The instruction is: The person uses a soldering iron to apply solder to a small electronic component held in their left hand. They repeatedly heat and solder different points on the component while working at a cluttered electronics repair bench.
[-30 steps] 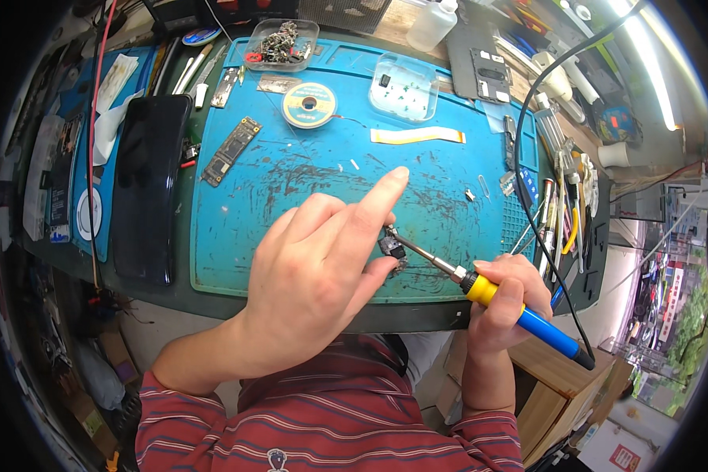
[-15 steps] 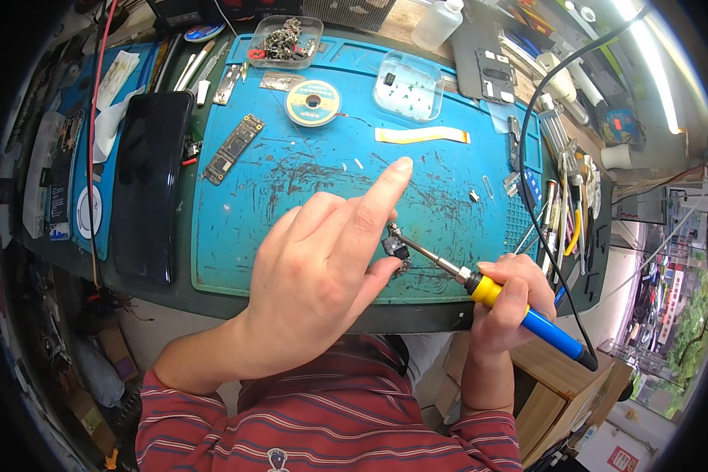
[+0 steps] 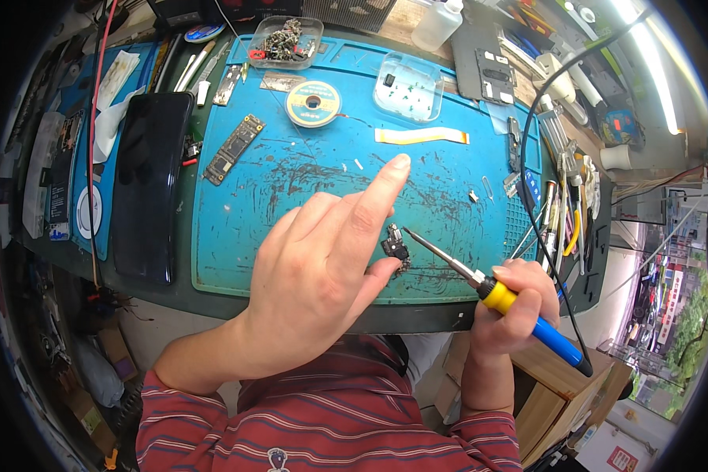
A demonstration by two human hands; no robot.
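Over the blue work mat (image 3: 307, 259), my left hand (image 3: 315, 267) has its index finger stretched forward. Its thumb is bent against a small dark circuit part (image 3: 396, 247) with metal bits on it, and the fingers behind are partly hidden. My right hand (image 3: 518, 307) grips a soldering iron (image 3: 499, 297) by its yellow and blue handle. The iron's thin metal tip points up and left, a short gap to the right of the part.
Toward the back lie a solder spool (image 3: 326, 116), a clear tray with tiny green pieces (image 3: 407, 110), a flat flex cable (image 3: 422, 137) and a box of scrap parts (image 3: 305, 59). A circuit board (image 3: 234, 149) and a dark phone (image 3: 151, 189) lie left; a black cable (image 3: 529, 134) hangs right.
My right hand has drawn the soldering iron slightly right, so its tip has come away from the small circuit part. My left hand is almost still.
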